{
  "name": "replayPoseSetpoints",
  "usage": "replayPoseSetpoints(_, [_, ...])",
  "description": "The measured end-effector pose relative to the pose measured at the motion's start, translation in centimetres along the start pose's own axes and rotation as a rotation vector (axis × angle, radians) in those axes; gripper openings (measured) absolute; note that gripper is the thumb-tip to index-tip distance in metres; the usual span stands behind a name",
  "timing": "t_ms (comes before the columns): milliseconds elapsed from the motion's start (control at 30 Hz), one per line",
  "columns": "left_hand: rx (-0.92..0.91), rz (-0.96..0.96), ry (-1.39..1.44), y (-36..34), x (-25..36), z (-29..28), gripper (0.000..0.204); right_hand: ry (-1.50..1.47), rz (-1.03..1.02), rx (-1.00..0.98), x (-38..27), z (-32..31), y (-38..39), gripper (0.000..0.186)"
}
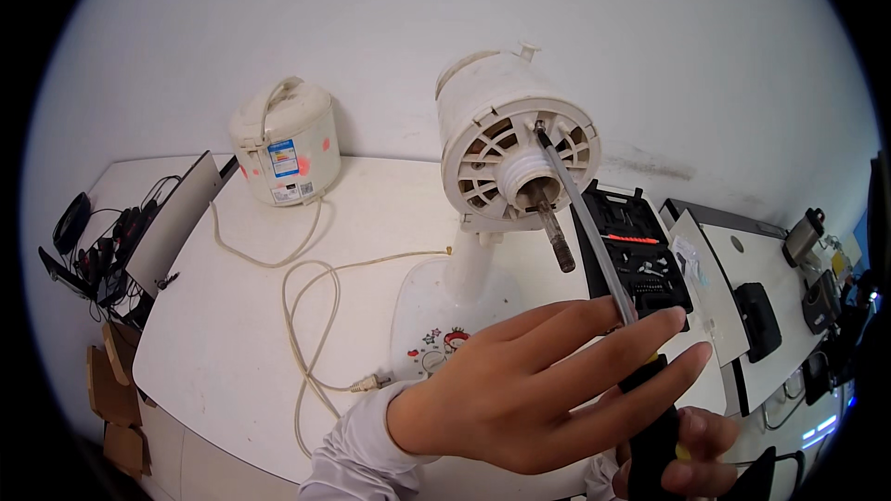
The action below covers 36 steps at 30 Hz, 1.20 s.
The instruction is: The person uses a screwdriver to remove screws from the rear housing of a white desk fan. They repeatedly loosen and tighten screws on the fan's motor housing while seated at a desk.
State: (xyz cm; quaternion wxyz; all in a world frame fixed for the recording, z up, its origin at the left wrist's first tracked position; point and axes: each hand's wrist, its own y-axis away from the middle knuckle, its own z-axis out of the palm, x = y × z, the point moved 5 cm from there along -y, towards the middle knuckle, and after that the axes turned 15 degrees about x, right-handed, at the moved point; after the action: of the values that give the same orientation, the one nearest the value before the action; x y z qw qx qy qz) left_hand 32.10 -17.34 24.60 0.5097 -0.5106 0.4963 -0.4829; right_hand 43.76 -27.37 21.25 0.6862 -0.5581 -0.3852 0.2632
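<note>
A white fan motor housing (487, 85), without blades or guard, stands on a neck above its base (418, 301). A worn metal motor shaft (554, 230) sticks out of the middle of its vented front. The tip of a long screwdriver (599, 246) meets a screw hole near the top of that front. Its black and yellow handle is gripped by my right hand (707, 455), mostly hidden behind the other. Reaching across from the lower edge, my left hand (529, 390) closes around the screwdriver where shaft meets handle; its thumb is hidden.
A white rice cooker (320, 153) stands at the table's back left. The fan's cord loops over the white table (223, 353), its plug (369, 382) beside the base. Behind the screwdriver lies an open black tool case (631, 213). Cardboard boxes (113, 399) stand at left.
</note>
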Motion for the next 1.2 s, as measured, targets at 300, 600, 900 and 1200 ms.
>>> replayPoseSetpoints(300, [0.023, -0.027, 0.102, -0.4, 0.0, 0.7, 0.03, 0.282, -0.123, -0.017, -0.8, 0.2, -1.3, 0.032])
replayPoseSetpoints(600, [-0.025, -0.056, 0.024, -0.3, 0.0, 0.1, 0.028, 0.103, -0.085, -0.041, -0.7, 0.0, -0.4, 0.031])
replayPoseSetpoints(900, [0.015, -0.035, 0.013, -0.1, 0.1, -0.5, 0.028, 0.087, -0.037, -0.168, 0.1, 0.9, -1.0, 0.026])
replayPoseSetpoints(1200, [0.23, -0.106, -0.376, -1.0, -2.4, -4.1, 0.033, 0.126, 0.064, -0.112, 2.3, -2.6, 0.8, 0.044])
